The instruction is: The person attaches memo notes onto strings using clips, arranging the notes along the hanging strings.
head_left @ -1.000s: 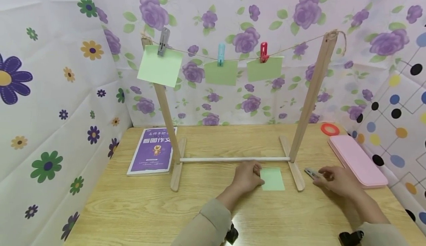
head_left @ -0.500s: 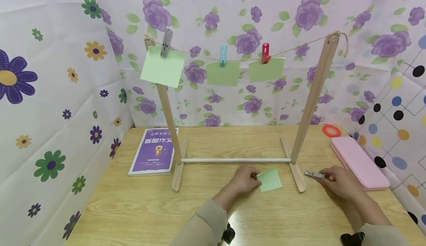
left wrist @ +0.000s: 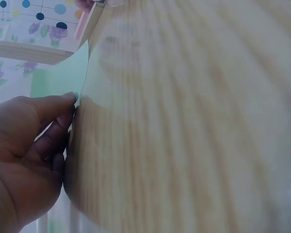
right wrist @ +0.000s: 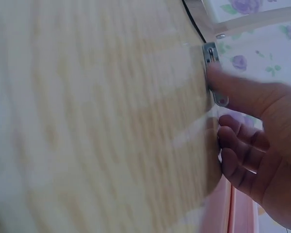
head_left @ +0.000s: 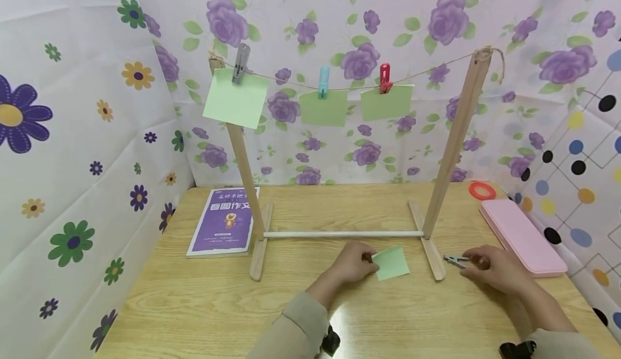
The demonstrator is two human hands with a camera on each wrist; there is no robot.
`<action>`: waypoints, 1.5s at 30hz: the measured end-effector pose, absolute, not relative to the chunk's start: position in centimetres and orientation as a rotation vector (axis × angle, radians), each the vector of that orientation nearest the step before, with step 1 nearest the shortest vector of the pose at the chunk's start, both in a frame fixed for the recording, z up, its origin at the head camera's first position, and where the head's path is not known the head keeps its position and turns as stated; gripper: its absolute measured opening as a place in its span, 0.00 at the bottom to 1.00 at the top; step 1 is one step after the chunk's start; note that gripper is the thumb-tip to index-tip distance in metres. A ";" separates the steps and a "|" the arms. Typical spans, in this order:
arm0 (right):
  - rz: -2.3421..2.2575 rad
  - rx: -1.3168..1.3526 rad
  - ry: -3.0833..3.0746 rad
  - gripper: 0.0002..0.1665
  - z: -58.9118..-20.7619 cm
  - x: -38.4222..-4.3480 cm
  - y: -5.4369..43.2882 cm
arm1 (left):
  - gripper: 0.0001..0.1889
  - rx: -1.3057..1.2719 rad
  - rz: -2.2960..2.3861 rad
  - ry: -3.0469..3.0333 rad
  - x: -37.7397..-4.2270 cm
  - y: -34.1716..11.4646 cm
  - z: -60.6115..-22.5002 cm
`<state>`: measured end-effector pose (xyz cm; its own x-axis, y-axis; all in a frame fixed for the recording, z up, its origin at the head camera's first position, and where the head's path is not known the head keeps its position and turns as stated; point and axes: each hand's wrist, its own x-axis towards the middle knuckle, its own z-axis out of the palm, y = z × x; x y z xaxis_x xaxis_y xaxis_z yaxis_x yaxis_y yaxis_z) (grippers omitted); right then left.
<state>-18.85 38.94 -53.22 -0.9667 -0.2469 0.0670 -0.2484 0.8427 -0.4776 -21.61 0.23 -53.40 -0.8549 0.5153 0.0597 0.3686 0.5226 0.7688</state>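
Note:
My left hand (head_left: 350,264) pinches the left edge of a light green paper square (head_left: 393,263), low over the table between the feet of a wooden stand. In the left wrist view the paper (left wrist: 63,75) bends up from thumb and fingertips. To the right of the stand's right foot, my right hand (head_left: 498,270) holds a grey clothespin (head_left: 453,260) between thumb and index finger, close to the tabletop. The right wrist view shows the thumb across this clothespin (right wrist: 210,51), covering part of it, with the other fingers curled below.
A string (head_left: 422,73) spans the stand's posts (head_left: 451,149). Grey (head_left: 241,63), blue (head_left: 323,82) and red (head_left: 385,78) clothespins hold green papers on it. A purple book (head_left: 220,224) lies left; a pink case (head_left: 524,237) and red ring (head_left: 482,190) lie right.
The left hand has drawn slightly left and raised the paper's held edge, so the paper now tilts. The clothespin has turned a little in the right hand, whose thumb and index finger have spread apart.

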 end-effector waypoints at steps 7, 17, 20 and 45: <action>0.796 0.378 -3.004 0.26 -53.6 -19.1 39.1 | 0.02 0.715 1.301 2.555 -22.0 -0.3 -53.9; 1.400 0.138 -2.889 0.25 -52.8 -18.6 39.3 | 0.04 0.664 1.333 2.513 -22.0 -0.7 -53.6; 1.506 0.103 -2.782 0.25 -52.6 -18.5 39.3 | 0.04 0.637 1.363 2.489 -21.9 -0.8 -53.5; 1.780 0.159 -2.222 0.05 -46.0 -18.3 35.4 | 0.13 0.319 1.915 2.365 -20.8 -1.4 -49.2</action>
<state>-18.34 35.38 -45.98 -0.9520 0.0937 0.2913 -0.2638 0.2309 -0.9365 -20.77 -1.36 -49.18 -0.9750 0.2119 0.0675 0.1101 0.1961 0.9744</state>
